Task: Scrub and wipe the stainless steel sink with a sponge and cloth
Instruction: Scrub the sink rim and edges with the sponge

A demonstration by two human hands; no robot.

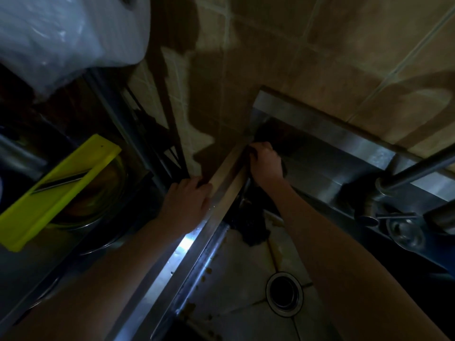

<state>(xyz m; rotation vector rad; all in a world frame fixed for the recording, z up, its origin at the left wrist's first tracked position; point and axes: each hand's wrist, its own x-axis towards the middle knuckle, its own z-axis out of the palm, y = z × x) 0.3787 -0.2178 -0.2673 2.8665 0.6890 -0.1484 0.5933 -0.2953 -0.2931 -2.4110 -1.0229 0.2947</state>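
Steel rim of the sink [187, 244] bears the fingers [197, 184] of the left hand [189, 195], which lie straight and relaxed, palm down, forearm running back along the edge. Fingers [261, 147] of the right hand [264, 163] are clenched at the basin's far-left corner, grasping a dark cloth [254, 230] that hangs crumpled down the wall. The basin floor is smooth, creased toward a round drain [284, 292]. A cylindrical tap [384, 188] stands behind; glazed tiles [295, 57] back it.

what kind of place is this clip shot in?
Most likely a kitchen, dimly lit: a stainless steel sink with a drain, a faucet at its back rim, a tiled wall behind.
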